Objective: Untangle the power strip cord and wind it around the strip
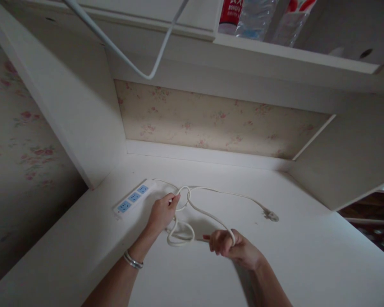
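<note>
A white power strip (134, 197) with blue socket faces lies on the left of the white desktop. Its cream power cord (208, 214) runs in loops between my two hands. Thumb and fingers of my left hand (162, 212) pinch the cord beside a loop, just right of the strip. My right hand (232, 247) is closed round another stretch of it, nearer to me. A tangle of loops hangs between the hands, low over the desk. The plug (270, 215) rests on the desktop to the right, at the far end of the cord.
White side panels (80, 98) stand left and right of the desk (307, 256). Overhead, a shelf (294, 53) holds plastic bottles (255, 19), and a bent pale rod or cable (149, 76) hangs down. Floral wallpaper (211, 123) shows at the back.
</note>
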`<move>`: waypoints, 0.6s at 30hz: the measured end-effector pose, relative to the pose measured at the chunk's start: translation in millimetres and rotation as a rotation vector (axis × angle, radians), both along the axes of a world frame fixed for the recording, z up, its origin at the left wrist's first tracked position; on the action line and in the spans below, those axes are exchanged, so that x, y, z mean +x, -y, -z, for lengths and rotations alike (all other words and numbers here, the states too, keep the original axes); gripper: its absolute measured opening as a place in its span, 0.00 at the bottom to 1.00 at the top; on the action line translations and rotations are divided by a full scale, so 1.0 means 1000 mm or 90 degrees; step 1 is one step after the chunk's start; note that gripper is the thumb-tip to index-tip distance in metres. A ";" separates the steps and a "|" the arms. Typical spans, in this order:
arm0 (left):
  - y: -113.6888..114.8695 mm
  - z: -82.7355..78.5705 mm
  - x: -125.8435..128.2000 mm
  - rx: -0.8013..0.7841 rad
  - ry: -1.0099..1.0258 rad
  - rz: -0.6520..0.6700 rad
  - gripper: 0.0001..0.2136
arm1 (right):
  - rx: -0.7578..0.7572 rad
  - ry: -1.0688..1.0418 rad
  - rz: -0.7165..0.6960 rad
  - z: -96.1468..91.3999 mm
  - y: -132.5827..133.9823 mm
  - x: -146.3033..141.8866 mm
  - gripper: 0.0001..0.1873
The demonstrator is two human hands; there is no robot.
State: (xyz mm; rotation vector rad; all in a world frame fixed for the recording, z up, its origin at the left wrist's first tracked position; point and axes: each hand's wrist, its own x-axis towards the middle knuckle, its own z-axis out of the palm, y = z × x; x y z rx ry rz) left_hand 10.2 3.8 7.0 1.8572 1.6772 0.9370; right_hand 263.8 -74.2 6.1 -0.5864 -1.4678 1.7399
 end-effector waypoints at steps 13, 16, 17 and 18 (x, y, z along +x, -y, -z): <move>0.014 0.001 0.009 0.014 -0.099 0.048 0.19 | -0.051 0.281 0.369 -0.030 -0.020 -0.025 0.24; 0.016 0.000 0.009 0.016 -0.080 0.061 0.20 | 0.104 0.442 0.409 -0.031 -0.045 -0.056 0.20; 0.016 -0.001 0.008 0.014 -0.075 0.064 0.20 | 0.150 0.498 0.396 -0.030 -0.051 -0.066 0.21; 0.016 -0.001 0.008 0.010 -0.072 0.067 0.20 | 0.183 0.551 0.376 -0.028 -0.056 -0.075 0.21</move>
